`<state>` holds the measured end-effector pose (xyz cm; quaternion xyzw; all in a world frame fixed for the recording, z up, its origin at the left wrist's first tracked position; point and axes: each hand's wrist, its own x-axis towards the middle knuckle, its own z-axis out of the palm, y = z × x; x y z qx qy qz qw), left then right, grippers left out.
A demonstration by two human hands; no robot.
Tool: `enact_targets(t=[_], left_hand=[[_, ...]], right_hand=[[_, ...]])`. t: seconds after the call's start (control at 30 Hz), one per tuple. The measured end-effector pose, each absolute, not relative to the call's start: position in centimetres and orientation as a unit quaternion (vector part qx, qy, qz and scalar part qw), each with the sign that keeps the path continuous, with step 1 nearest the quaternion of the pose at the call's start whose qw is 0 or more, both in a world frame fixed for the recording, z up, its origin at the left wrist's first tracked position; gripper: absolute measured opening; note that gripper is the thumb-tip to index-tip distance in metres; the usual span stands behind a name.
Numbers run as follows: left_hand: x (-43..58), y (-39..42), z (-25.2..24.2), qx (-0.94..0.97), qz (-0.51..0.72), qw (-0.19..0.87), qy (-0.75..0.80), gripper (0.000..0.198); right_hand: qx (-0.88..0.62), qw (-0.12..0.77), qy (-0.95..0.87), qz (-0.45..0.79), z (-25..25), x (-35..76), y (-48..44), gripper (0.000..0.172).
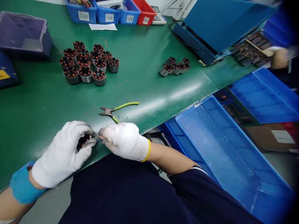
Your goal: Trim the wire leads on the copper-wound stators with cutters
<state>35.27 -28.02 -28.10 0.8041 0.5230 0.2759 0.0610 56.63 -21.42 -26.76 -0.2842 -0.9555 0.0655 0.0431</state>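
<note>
Near the front edge of the green bench, my gloved left hand is wrapped round a motor stator, mostly hidden by the fingers. My gloved right hand pinches a thin copper wire that runs out from this stator. Just beyond the right hand lie green-handled cutting pliers with their jaws apart. Farther back on the left stands a cluster of several stators with loose copper wire ends. A smaller group of stators is at the right.
Blue bins and a red bin line the back. A purple-grey tub stands at left. Wire scraps litter the green bench. Large blue crates sit right, below a blue machine. Another person's arm shows far right.
</note>
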Motion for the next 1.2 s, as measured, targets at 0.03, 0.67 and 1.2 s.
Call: enact_targets(t=[0.03,0.67,1.2], left_hand=[[35.3,-27.9,-28.2,0.803,0.280,0.056,0.523,0.013],[37.0,-27.6,-27.7,0.762,0.293,0.052,0.575,0.004],[34.6,-29.0,-26.8,0.683,0.349,0.287,0.573,0.049]], right_hand=[[-0.285,0.037,-0.956,0.061,-26.5,56.9,-21.6,0.027],[-0.308,-0.084,-0.729,0.605,-24.1,53.8,-17.4,0.026],[-0.300,0.081,-0.665,0.679,-26.2,54.0,-19.4,0.016]])
